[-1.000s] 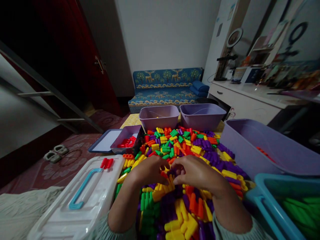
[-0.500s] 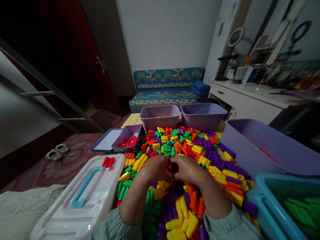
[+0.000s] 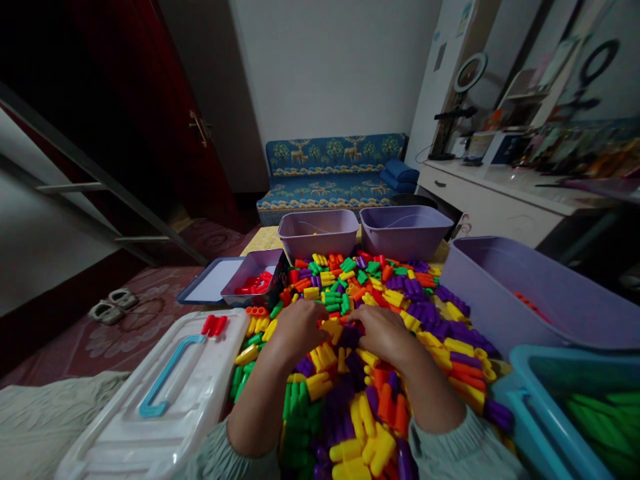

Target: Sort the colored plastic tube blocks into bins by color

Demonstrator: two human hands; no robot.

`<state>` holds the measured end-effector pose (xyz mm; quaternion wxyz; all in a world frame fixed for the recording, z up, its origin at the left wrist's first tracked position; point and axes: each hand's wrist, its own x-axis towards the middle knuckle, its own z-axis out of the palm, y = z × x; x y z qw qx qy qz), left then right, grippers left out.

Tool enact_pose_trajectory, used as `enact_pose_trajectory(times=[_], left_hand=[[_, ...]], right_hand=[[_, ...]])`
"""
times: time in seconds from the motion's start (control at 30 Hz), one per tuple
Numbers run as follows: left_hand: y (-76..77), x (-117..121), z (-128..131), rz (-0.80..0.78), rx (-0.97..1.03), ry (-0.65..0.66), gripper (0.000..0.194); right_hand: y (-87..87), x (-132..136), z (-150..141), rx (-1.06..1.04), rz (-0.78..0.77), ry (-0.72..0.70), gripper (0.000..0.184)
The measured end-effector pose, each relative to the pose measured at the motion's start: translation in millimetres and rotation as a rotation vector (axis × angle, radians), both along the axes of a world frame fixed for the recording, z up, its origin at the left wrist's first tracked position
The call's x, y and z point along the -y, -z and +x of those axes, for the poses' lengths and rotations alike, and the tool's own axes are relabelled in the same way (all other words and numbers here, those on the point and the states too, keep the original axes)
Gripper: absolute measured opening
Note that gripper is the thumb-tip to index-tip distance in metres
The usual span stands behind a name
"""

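Observation:
A thick spread of plastic tube-shaped building blocks (image 3: 367, 423) in yellow, purple, green, orange and red lies before me. My left hand (image 3: 301, 325) is low over its middle, fingers bent down around the near side of a yellow block (image 3: 331, 329); its fingertips are partly hidden. Across a small gap, my right hand (image 3: 381, 328) reaches inward with fingers bent and a little apart, close to purple blocks (image 3: 350, 335). I make out nothing held in it.
Lilac bins (image 3: 320, 241) stand behind and to the right of the blocks. A turquoise bin (image 3: 533, 373) with green blocks is at lower right. At left are a white lid (image 3: 195, 373) with a blue handle and a small box (image 3: 233, 290) holding red pieces.
My hands were together around a dark reddish piece. They have since moved apart, the left slightly leftward, and that piece no longer shows between them.

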<state>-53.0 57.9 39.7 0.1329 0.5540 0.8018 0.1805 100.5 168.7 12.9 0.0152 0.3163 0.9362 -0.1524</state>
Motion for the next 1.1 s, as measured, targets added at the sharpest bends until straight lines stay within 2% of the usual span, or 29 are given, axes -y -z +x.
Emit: enact_pose_trajectory(times=[0.1,0.17,0.33,0.57,0.7,0.8,0.9,1.0,1.1], left_hand=[[-14.0,12,-6,-0.170,-0.114,0.094,0.014],[-17.2,17,-11,-0.241,-0.153,0.115,0.015],[-10.3,13,-12,-0.325,-0.163,0.205,0.030],[-2.4,8,-5,-0.334,-0.133,0.243,0.031],[2.2,12,-15,-0.267,-0.075,0.265,0.030],[0.2,13,-22,-0.195,0.007,0.273,0.031],[-5.6,9,-22,0.022,0.114,0.191,0.030],[-7.9,1,-17,0.323,0.240,0.005,0.025],[-2.8,-6,-13,0.498,0.403,-0.063,0.017]], right_hand=[[1.1,4,-2,0.005,0.027,-0.022,0.045],[1.3,5,-3,0.010,0.040,-0.032,0.043],[1.4,7,-5,0.030,0.064,-0.037,0.042],[0.8,8,-6,0.015,0.053,-0.004,0.035],[0.4,7,-6,0.006,0.034,0.022,0.032],[2.2,4,-6,-0.061,0.004,0.065,0.025],[3.7,0,-9,-0.265,-0.059,0.132,0.015],[2.2,-1,-13,-0.559,-0.251,0.161,0.010],[-2.0,1,-17,-0.812,-0.534,0.171,0.016]])
